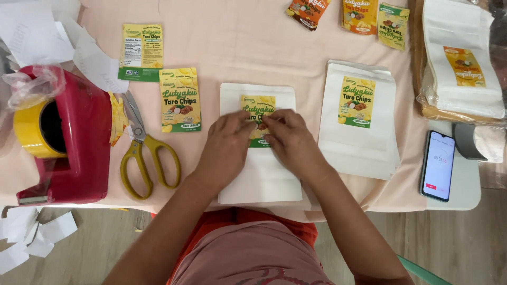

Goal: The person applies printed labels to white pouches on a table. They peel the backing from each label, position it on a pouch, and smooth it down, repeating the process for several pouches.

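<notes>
At the far left of the counter (232,47) sits a red tape dispenser (79,142) with a yellow roll, then yellow-handled scissors (141,153) and a loose yellow-green sticker label (180,99). My left hand (224,150) lies flat, its fingers (244,119) spread and pressing a matching label (258,107) onto the white pouch (259,174) in the middle near me. My right hand (290,138) presses the same label, open-palmed. Further right lie a finished labelled pouch (359,119) and a phone (438,165).
</notes>
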